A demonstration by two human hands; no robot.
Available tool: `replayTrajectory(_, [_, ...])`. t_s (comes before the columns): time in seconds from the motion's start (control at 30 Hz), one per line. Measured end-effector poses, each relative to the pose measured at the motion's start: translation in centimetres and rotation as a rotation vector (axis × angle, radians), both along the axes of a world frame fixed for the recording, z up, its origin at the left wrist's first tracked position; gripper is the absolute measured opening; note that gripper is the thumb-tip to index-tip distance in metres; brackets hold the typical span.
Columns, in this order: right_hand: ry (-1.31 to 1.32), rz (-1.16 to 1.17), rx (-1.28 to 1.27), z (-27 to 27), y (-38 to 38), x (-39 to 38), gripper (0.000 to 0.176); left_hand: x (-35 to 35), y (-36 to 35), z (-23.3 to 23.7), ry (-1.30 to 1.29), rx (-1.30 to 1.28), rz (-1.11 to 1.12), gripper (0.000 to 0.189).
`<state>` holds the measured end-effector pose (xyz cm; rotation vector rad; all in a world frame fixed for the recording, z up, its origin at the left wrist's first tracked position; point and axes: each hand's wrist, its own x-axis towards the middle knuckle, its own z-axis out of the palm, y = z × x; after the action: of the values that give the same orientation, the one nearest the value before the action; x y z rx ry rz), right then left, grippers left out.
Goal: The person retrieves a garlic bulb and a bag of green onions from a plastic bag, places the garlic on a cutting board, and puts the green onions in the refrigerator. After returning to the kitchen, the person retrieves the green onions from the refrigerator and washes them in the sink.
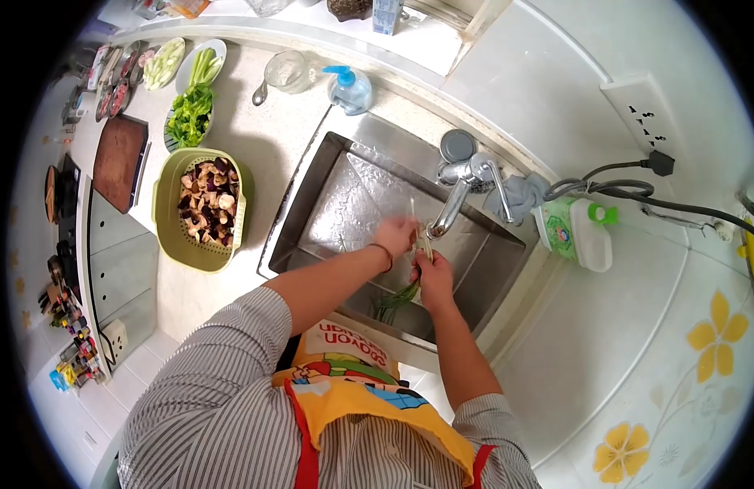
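Observation:
Over the sink, my right hand [435, 281] is closed around a small bunch of scallions [398, 300]. The green leaves hang down toward the basin's near side, and the pale ends point up at the faucet. My left hand [395, 235] is just beside it, fingers pinched at the pale ends of the scallions and slightly blurred. Directly above both hands is the spout of the chrome faucet [452, 210]. Beneath them lies the wet stainless steel sink [328, 204].
Left of the sink stands a green colander basin [167, 236] of cut eggplant [210, 200]. Beyond are plates of chopped greens [191, 114], a glass bowl [287, 72], a spoon [259, 94] and a soap dispenser [350, 91]. A white jug [584, 236] and grey cloth [519, 198] sit right.

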<state>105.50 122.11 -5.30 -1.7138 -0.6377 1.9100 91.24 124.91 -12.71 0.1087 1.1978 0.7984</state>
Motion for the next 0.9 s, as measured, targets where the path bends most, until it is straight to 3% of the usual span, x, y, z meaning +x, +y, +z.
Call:
replayTrajectory(0.07, [0.001, -0.049, 0.006, 0.0, 0.2, -0.2, 0.016, 1.1, -1.4, 2.5, 0.26, 0.139, -0.294, 0.025])
replayTrajectory(0.2, [-0.005, 0.026, -0.02, -0.7, -0.4, 0.1, 0.018, 0.5, -1.4, -0.9, 0.454, 0.298, -0.304, 0.028])
replayTrajectory(0.27, [-0.011, 0.1, -0.049, -0.7, -1.1, 0.2, 0.018, -0.3, 1.0, -3.4, 0.603, 0.079, -0.201, 0.028])
replayTrajectory(0.3, [-0.012, 0.131, -0.032, -0.6, -1.7, 0.0, 0.021, -0.6, 2.2, -2.5, 0.599, 0.078, -0.198, 0.028])
replayTrajectory(0.37, [-0.014, 0.167, -0.013, -0.2, -2.1, -0.2, 0.024, -1.7, 4.9, -0.2, 0.095, -0.062, 0.292, 0.024])
replayTrajectory(0.47, [0.0, 0.15, -0.02, 0.7, -2.3, -0.4, 0.023, -3.2, 7.3, 2.4, 0.135, -0.06, 0.328, 0.02])
replayTrajectory(0.63, [-0.034, 0.031, 0.006, 1.8, -0.8, 0.2, 0.018, -3.1, 4.4, 0.2, 0.106, 0.034, 0.128, 0.023])
replayTrajectory(0.73, [0.064, -0.112, 0.01, 0.3, -0.4, 0.6, 0.017, -3.3, 2.0, 1.2, 0.155, 0.015, -0.038, 0.027])
replayTrajectory(0.9, [0.108, -0.135, 0.022, 0.2, 0.5, 0.2, 0.015, -1.7, -1.5, 3.0, 0.258, 0.162, -0.348, 0.026])
